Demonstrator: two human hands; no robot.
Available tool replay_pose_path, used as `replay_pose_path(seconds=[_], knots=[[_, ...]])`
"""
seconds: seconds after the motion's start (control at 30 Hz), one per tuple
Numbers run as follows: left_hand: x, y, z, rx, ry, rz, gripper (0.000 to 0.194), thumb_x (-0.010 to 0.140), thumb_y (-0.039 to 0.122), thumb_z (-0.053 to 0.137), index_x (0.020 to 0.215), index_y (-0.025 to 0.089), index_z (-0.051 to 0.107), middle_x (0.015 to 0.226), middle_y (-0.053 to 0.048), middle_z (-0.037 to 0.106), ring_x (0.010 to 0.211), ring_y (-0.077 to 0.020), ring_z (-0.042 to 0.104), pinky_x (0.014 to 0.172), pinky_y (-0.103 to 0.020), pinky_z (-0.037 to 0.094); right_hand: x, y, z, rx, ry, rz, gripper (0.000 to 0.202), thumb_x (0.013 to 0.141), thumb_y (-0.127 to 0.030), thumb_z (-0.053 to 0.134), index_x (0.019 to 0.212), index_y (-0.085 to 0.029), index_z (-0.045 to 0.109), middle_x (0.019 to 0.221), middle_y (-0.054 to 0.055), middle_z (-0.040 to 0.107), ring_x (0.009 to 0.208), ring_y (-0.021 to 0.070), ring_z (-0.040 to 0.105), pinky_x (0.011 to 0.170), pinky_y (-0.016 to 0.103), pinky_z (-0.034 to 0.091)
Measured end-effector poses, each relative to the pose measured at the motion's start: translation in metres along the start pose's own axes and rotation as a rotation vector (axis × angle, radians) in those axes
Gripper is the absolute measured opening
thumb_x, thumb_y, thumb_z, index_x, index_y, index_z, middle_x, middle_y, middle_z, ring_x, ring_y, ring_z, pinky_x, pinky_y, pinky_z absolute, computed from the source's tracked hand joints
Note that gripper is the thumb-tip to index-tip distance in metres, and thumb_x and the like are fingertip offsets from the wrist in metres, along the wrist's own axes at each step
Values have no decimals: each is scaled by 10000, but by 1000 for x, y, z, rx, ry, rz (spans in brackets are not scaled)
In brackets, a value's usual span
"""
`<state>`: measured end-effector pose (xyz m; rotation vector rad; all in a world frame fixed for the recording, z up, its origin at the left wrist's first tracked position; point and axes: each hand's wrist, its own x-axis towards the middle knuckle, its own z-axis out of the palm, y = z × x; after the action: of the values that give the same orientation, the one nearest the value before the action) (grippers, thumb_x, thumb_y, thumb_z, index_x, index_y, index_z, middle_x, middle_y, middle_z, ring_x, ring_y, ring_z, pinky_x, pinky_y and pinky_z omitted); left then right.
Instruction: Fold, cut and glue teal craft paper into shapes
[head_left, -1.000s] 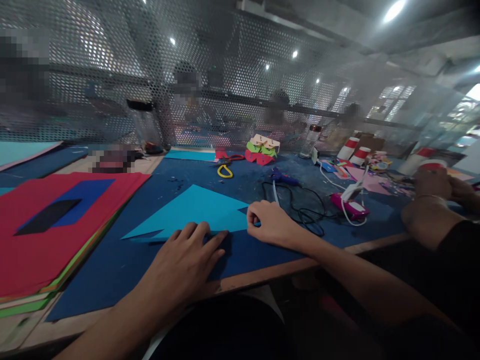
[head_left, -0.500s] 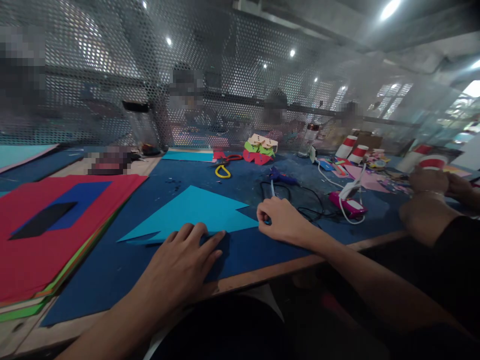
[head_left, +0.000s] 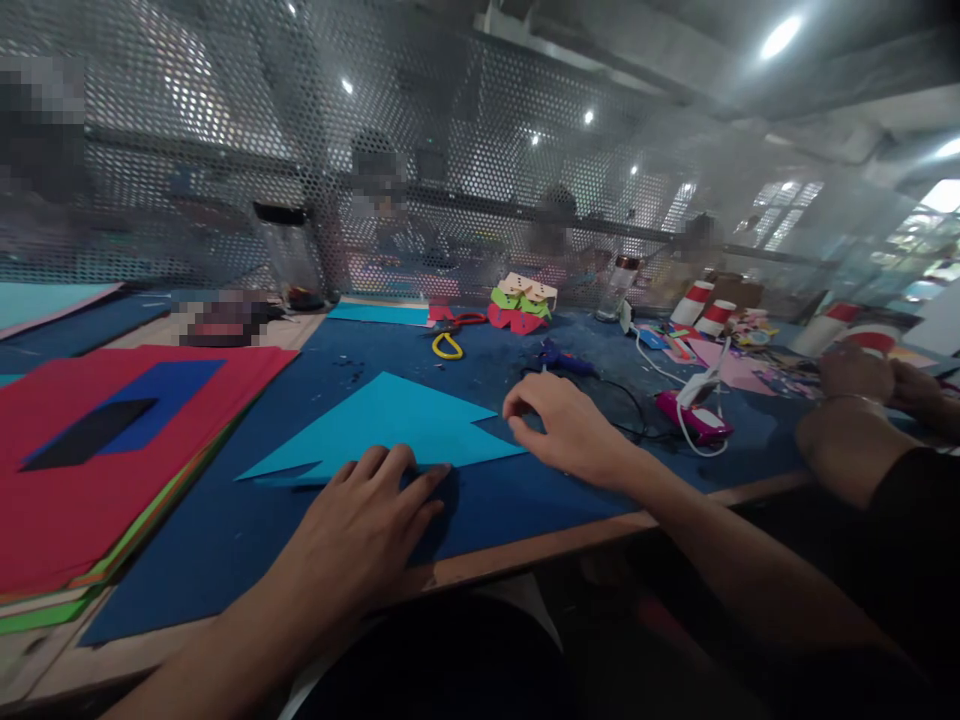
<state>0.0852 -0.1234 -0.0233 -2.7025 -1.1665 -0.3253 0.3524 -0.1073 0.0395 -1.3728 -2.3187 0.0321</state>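
A folded sheet of light-blue paper (head_left: 375, 425) lies on the dark blue table mat, with pointed corners left and right and a notch in its right side. My left hand (head_left: 367, 520) rests on its front edge, fingers spread and pressing down. Over the right corner of the paper is my right hand (head_left: 566, 425), its fingers curved and the thumb apart from them. Nothing shows between them, though the palm side is partly hidden. Behind my right hand lies a blue glue gun (head_left: 562, 358) with a black cord.
Scissors (head_left: 448, 346) with yellow and red handles lie beyond the paper, near a stacked paper craft (head_left: 521, 303). At left is a pile of coloured paper (head_left: 172, 450). A magenta device (head_left: 694, 418) with a white cord lies right. A co-worker's hand (head_left: 855, 375) is at far right.
My right hand has shifted up slightly from the paper's right corner, and its thumb and fingers have come apart. My left hand and the paper have stayed in place.
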Motion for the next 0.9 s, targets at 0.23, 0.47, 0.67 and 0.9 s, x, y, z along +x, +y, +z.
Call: replay_pose_path(seconds=[0.23,0.47,0.67,0.9], knots=[[-3,-4,0,-148,35,-56,318,1016,248,440,1150,199,724,1082,-133,646,994,-296,573,876,-469,509,38,-26,34,299,-282,-148,106,920,-181,584,914,-171,690,911,17,710,828,147,612,736,258,403],[12,-21,-3,-427,61,-166,273,994,257,454,1019,214,722,1027,-65,684,1006,-247,622,883,-387,484,42,-13,62,408,-314,-130,117,920,-184,590,950,-160,700,904,18,696,808,135,608,719,242,410],[32,-26,-6,-497,-19,-276,193,893,268,567,945,219,746,960,-44,739,890,-228,682,772,-330,479,41,-13,61,397,-328,-135,165,849,-107,580,955,-156,697,873,7,674,764,128,583,691,235,398],[40,-26,-5,-522,-93,-357,178,862,320,599,882,232,753,902,-40,774,828,-233,705,697,-312,468,38,-12,63,397,-305,-137,154,844,-113,577,943,-163,684,860,-2,660,756,120,568,684,230,376]])
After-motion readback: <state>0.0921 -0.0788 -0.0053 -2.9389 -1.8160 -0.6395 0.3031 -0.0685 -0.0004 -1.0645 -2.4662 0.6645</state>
